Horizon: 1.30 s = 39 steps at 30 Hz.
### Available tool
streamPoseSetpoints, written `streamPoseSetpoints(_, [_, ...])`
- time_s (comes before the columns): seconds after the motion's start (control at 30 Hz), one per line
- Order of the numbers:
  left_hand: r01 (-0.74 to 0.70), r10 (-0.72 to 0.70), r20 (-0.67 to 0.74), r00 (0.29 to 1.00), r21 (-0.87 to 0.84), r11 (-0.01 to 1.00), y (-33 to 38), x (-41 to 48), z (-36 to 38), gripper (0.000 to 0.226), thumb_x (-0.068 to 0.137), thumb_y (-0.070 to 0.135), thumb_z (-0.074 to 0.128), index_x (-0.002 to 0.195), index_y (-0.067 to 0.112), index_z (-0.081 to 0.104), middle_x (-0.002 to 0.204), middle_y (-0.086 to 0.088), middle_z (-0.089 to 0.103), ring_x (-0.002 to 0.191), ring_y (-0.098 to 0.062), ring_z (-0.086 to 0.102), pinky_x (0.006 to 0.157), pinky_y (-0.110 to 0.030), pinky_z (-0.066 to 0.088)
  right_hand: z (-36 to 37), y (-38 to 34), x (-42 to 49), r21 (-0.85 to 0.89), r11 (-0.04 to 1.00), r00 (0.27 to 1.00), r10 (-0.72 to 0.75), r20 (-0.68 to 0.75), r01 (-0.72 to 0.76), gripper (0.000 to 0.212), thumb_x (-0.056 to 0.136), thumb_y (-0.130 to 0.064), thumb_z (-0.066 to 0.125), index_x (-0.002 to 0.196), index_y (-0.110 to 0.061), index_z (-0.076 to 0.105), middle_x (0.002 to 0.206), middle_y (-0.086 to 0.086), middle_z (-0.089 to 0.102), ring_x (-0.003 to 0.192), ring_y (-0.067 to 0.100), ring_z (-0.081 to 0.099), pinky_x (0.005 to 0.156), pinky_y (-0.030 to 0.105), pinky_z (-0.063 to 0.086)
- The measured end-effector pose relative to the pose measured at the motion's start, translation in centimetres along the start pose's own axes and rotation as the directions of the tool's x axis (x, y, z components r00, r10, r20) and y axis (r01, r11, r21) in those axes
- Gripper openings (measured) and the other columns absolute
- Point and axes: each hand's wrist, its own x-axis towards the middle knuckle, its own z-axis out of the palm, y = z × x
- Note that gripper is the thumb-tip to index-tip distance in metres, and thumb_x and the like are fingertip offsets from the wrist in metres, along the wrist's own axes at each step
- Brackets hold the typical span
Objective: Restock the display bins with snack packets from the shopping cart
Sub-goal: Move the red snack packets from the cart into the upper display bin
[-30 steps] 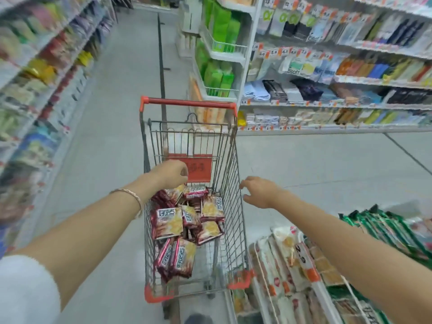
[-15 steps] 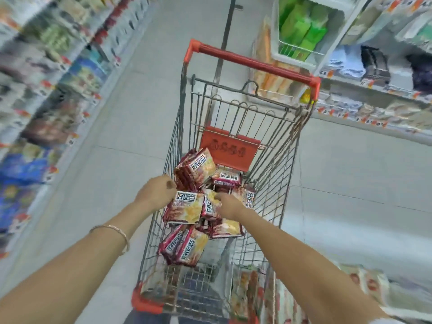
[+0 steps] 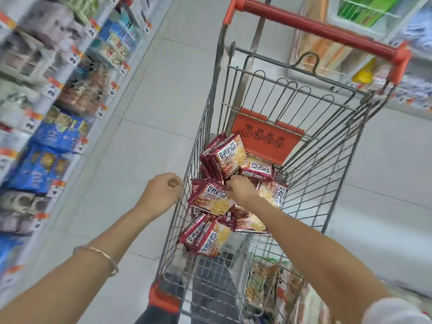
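The left hand (image 3: 162, 191) has its grip curled shut around the left rim wire of the shopping cart (image 3: 311, 146), while the right hand (image 3: 240, 189) reaches into the basket, fingers closing on the snack packets (image 3: 214, 198) heaped there. These look light, crinkly and slippery with brittle contents, so I would pinch a sealed edge. About seven or eight packets show.

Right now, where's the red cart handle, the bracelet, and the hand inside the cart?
Cart handle (image 3: 315, 28), head view, middle of the bar.
Bracelet (image 3: 102, 252), head view, top of the band.
Right hand (image 3: 240, 189), head view, back of hand.
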Motion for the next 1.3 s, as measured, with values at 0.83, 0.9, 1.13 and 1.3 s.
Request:
streamPoseSetpoints(0.83, [0.085, -0.088, 0.022, 0.996, 0.119, 0.989, -2.2, 2.5, 8.2, 0.034, 0.091, 0.038, 0.067, 0.115, 0.013, 0.063, 0.087, 0.004, 0.074, 0.077, -0.008, 0.067, 0.060, -0.024, 0.043, 10.3, 4.8, -3.2, 0.614, -0.446, 0.538, 0.300, 0.788, -0.651, 0.067, 0.092, -0.041, 0.068, 0.139, -0.001, 0.044, 0.109, 0.019, 0.064, 0.097, 0.035, 0.067, 0.088, 0.041, 0.056])
streamPoseSetpoints(0.9, [0.092, -0.093, 0.009, 0.996, 0.069, 0.993, -2.3, 2.3, 8.6, 0.021, 0.094, 0.030, 0.066, 0.109, 0.015, 0.065, 0.089, 0.003, 0.073, 0.076, -0.007, 0.067, 0.060, -0.023, 0.044, 8.8, 3.1, -2.7, 0.684, -0.492, 0.625, 0.310, 0.716, -0.539, 0.048, 0.096, -0.028, 0.067, 0.135, -0.008, 0.046, 0.105, 0.013, 0.062, 0.095, 0.029, 0.065, 0.087, 0.035, 0.056])
streamPoseSetpoints(1.13, [0.168, -0.168, 0.007, 0.986, 0.019, 0.986, -3.0, 2.8, 8.9, 0.042, 0.092, 0.045, 0.064, 0.120, 0.013, 0.057, 0.108, -0.004, 0.070, 0.092, -0.019, 0.067, 0.078, -0.036, 0.052, 6.5, 4.4, -2.7, 0.611, -0.682, 0.659, 0.249, 0.710, -0.401, 0.031, 0.092, 0.003, 0.063, 0.121, -0.005, 0.057, 0.109, 0.014, 0.064, 0.095, 0.025, 0.065, 0.074, 0.039, 0.057])
streamPoseSetpoints(1.3, [0.297, -0.292, 0.077, 0.953, -0.062, 0.953, -2.1, 2.4, 9.2, 0.080, 0.084, 0.057, 0.065, 0.138, 0.003, 0.042, 0.133, -0.014, 0.058, 0.121, -0.034, 0.056, 0.105, -0.045, 0.044, 3.3, 7.1, -6.7, 0.678, -0.630, 0.723, 0.256, 0.641, -0.378, 0.033, 0.093, 0.006, 0.058, 0.125, 0.001, 0.051, 0.117, 0.022, 0.067, 0.101, 0.031, 0.068, 0.081, 0.046, 0.059])
